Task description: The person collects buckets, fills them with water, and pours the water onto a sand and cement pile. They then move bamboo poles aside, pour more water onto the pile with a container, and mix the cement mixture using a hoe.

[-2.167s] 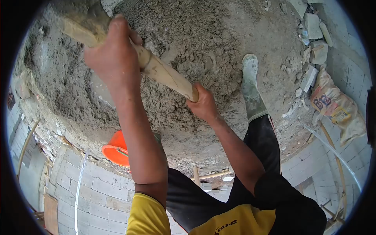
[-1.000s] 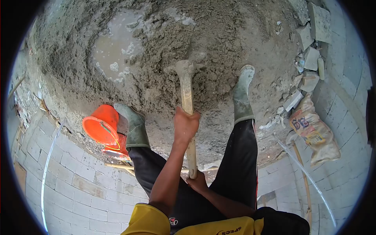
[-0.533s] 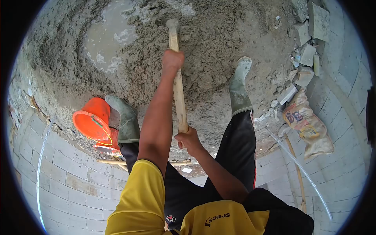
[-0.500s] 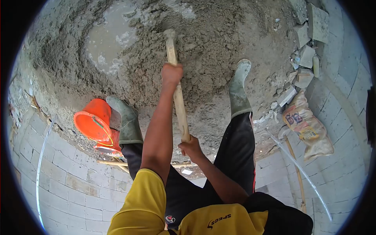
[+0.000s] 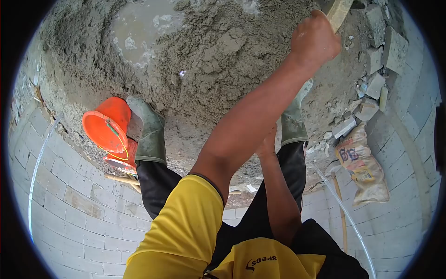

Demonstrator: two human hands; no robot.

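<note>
A wooden handle [image 5: 340,14] is gripped in the closed left hand [image 5: 316,38] at the upper right, its far end cut off by the edge of the view. The right hand [image 5: 268,139] is mostly covered by the left forearm, so whether anything is held in it cannot be told. "SPECS" is printed in dark letters on the yellow and black shirt [image 5: 181,228]. Large dark blue characters, apparently "BB", are marked on the pale, creased sack [image 5: 364,172]; its smaller print cannot be read, and its contents are hidden. An orange bucket [image 5: 117,111] is tipped towards the camera, its smooth inner wall exposed and a green grip lying across its mouth. A second orange bucket [image 5: 129,153] is partly hidden just beside it. Cloudy water is pooled in a puddle [image 5: 144,32] bordered by wet mortar [image 5: 213,60], which is grey, lumpy and heaped. Green rubber boots [image 5: 151,130] are worn, smeared pale at the toes. Broken, angular blocks [image 5: 396,50] are piled along the right edge.
</note>
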